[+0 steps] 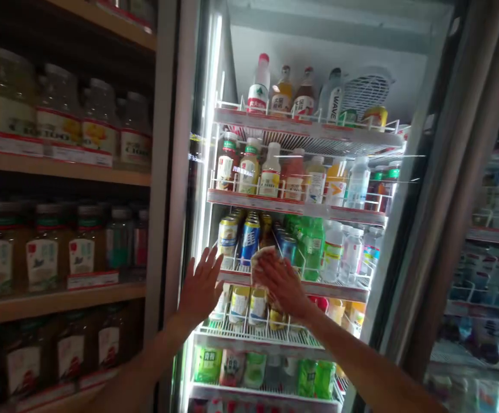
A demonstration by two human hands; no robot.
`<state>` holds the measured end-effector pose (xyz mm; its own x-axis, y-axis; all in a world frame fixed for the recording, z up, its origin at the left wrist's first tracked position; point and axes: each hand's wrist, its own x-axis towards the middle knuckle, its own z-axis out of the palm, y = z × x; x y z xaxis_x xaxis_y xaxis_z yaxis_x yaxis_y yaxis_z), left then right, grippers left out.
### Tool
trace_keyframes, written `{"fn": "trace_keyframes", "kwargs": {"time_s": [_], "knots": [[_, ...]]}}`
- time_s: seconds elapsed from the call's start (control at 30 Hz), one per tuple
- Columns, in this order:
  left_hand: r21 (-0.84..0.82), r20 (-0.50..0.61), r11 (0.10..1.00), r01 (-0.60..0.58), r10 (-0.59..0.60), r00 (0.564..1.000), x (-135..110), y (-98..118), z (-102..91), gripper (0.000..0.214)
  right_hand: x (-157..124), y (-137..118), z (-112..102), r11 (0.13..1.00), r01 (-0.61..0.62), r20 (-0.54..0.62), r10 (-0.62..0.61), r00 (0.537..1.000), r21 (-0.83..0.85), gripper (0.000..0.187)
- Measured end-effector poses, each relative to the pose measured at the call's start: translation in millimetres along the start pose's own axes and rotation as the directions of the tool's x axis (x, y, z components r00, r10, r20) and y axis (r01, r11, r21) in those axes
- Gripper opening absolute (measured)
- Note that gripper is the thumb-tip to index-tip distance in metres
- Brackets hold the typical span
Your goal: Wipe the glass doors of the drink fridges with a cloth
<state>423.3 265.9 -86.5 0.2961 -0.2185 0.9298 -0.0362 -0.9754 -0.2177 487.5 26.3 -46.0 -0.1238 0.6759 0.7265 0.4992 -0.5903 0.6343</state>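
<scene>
A lit drinks cooler with a glass front (318,43) stands straight ahead of me. My right hand (281,281) is raised before its middle shelves, with a crumpled pale cloth (261,257) under the fingers. The palm faces the glass, and the cloth seems pressed flat against it. My left hand (200,287) is raised near the cooler's left frame, fingers spread and holding nothing. Whether it touches the glass I cannot tell. Behind the hands are beer cans (249,241) and green bottles (312,246).
Wooden shelves (60,163) with rows of bottled drinks line the left side. A dark metal door frame (447,189) runs down the right, beside another stocked cooler (494,264). Inside the lit cooler, wire racks (292,338) hold bottles, cans and packets.
</scene>
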Motion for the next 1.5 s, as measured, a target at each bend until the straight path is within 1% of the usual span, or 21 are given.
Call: {"fn": "trace_keyframes", "kwargs": {"time_s": [0.17, 0.23, 0.3, 0.37, 0.4, 0.53, 0.6, 0.67, 0.73, 0.8, 0.83, 0.9, 0.93, 1.0, 1.07, 1.17, 1.23, 1.3, 1.37, 1.43, 1.5], "knots": [[0.063, 0.053, 0.996, 0.067, -0.070, 0.996, -28, -4, -2.9, 0.058, 64, 10, 6, 0.950, -0.310, -0.145, 0.310, 0.940, 0.017, 0.056], [0.074, 0.083, 0.994, 0.082, -0.089, 0.993, -43, -4, -3.1, 0.056, 64, -13, 15, 0.976, -0.209, -0.086, 0.214, 0.973, 0.061, 0.056], [0.081, 0.114, 0.991, 0.103, -0.112, 0.987, -58, -5, -3.7, 0.055, 53, -46, 25, 0.991, 0.022, -0.017, -0.020, 1.000, 0.129, 0.055], [0.087, 0.144, 0.986, 0.142, -0.154, 0.978, -72, -9, -5.6, 0.055, 51, -69, 31, 0.964, 0.192, -0.002, -0.195, 0.981, 0.183, 0.052], [0.087, 0.158, 0.983, 0.164, -0.176, 0.972, -77, -12, -7.0, 0.056, 58, -72, 32, 0.961, 0.198, -0.010, -0.200, 0.980, 0.191, 0.052], [0.057, 0.175, 0.971, 0.232, -0.238, 0.955, -80, -24, -12.8, 0.054, 118, -55, 30, 0.977, -0.123, -0.056, 0.134, 0.989, 0.174, 0.059], [0.050, 0.177, 0.968, 0.244, -0.249, 0.952, -80, -27, -14.9, 0.052, 129, -58, 34, 0.975, -0.131, -0.059, 0.144, 0.988, 0.181, 0.061], [0.057, 0.200, 0.967, 0.248, -0.254, 0.946, -81, -29, -17.5, 0.053, 114, -76, 42, 0.980, 0.036, -0.048, -0.028, 0.998, 0.196, 0.060], [0.066, 0.236, 0.964, 0.256, -0.265, 0.935, -84, -29, -21.8, 0.055, 87, -93, 48, 0.945, 0.234, -0.022, -0.235, 0.972, 0.230, 0.057], [0.065, 0.277, 0.960, 0.271, -0.278, 0.920, -87, -25, -27.2, 0.056, 71, -95, 46, 0.910, 0.314, -0.006, -0.324, 0.946, 0.272, 0.056], [0.055, 0.296, 0.958, 0.282, -0.285, 0.912, -87, -22, -29.6, 0.056, 71, -88, 42, 0.914, 0.287, 0.001, -0.300, 0.954, 0.285, 0.057], [0.014, 0.338, 0.956, 0.294, -0.281, 0.898, -86, -11, -32.1, 0.056, 83, -62, 30, 0.962, 0.091, -0.015, -0.090, 0.996, 0.256, 0.059], [-0.015, 0.360, 0.955, 0.296, -0.271, 0.892, -85, -4, -31.7, 0.056, 90, -48, 25, 0.972, -0.043, -0.036, 0.053, 0.998, 0.229, 0.060], [-0.077, 0.405, 0.952, 0.297, -0.242, 0.882, -83, 12, -28.2, 0.058, 94, -30, 20, 0.965, -0.171, -0.036, 0.181, 0.983, 0.198, 0.058], [-0.133, 0.441, 0.943, 0.306, -0.220, 0.870, -83, 27, -23.3, 0.060, 75, -30, 19, 0.974, -0.127, -0.002, 0.130, 0.992, 0.190, 0.054], [-0.205, 0.457, 0.929, 0.308, -0.187, 0.869, -83, 45, -19.2, 0.060, 27, -44, 19, 0.969, 0.137, 0.066, -0.153, 0.986, 0.205, 0.053], [-0.267, 0.449, 0.910, 0.317, -0.174, 0.876, -79, 55, -19.8, 0.061, 9, -41, 14, 0.962, 0.195, 0.058, -0.209, 0.976, 0.190, 0.053], [-0.353, 0.438, 0.857, 0.376, -0.204, 0.875, -70, 66, -22.4, 0.061, 12, -23, 3, 0.987, 0.071, -0.014, -0.070, 0.997, 0.147, 0.047], [-0.484, 0.406, 0.737, 0.472, -0.289, 0.867, -55, 78, -26.4, 0.061, 27, -4, -11, 0.980, -0.107, -0.074, 0.121, 0.990, 0.168, 0.040], [-0.658, 0.363, 0.509, 0.554, -0.431, 0.827, -35, 90, -31.6, 0.061, 36, 5, -26, 0.911, -0.282, -0.058, 0.313, 0.948, 0.302, 0.037], [-0.810, 0.412, 0.140, 0.570, -0.556, 0.721, -13, 101, -37.1, 0.062, 35, 1, -40, 0.749, -0.457, 0.019, 0.512, 0.859, 0.480, 0.036]]}}
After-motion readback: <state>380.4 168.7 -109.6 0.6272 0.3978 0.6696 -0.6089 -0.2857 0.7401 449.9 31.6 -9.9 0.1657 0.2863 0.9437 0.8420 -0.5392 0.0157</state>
